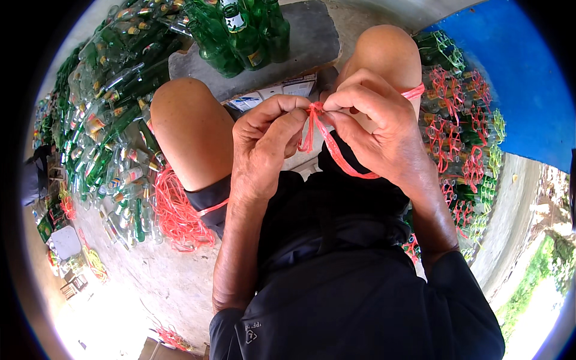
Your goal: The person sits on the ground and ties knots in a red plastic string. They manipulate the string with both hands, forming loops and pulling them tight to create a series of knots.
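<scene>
Left hand [267,141] and right hand [375,123] both have their fingers [285,129] clamped on some red plastic string [311,135], knotted bit right between them, held up between the knees [186,105]. Just beyond that there's a dark grey worktop [315,36] with green bottles [240,39] bunched on it, plus a big bottle heap [108,108] over on the left.

Top edge cuts green btls [246,42]; R hand [381,123] part-hides red string [339,159]; far-L dark item [38,174] blurry, poss. cloth.
</scene>
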### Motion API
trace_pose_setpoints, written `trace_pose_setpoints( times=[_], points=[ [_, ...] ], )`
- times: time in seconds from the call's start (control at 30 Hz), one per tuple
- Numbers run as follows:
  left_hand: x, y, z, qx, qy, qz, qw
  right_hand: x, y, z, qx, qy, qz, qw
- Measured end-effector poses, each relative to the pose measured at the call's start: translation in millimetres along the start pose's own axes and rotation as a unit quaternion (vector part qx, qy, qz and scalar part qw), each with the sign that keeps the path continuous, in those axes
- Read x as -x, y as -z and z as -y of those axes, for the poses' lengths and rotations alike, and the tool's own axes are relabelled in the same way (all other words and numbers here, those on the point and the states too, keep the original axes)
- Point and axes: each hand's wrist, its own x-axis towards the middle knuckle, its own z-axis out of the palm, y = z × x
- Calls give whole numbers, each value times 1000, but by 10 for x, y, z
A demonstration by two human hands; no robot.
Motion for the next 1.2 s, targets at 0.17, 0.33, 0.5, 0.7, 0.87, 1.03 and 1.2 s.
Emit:
trace_pose_setpoints(
  times=[0.17,0.33,0.5,0.7,0.87,1.03,1.2],
  points=[
    [-30,27,16,33,26,6,999,-22,30,48,28,7,16,999],
    [-19,4,34,-18,-11,36,999,-28,36,17,28,38,22,999],
    [-9,-22,9,-31,3,34,999,-27,99,129,96,38,45,994],
    [21,-42,56,-20,26,-4,999,49,69,174,111,21,52,992],
    [38,-6,91,70,51,14,996,84,33,179,77,17,58,995],
    [46,25,44,87,55,13,995,136,-19,218,-32,-102,14,994],
    [38,40,52,91,54,26,994,110,29,212,-146,-196,53,968]
  ],
)
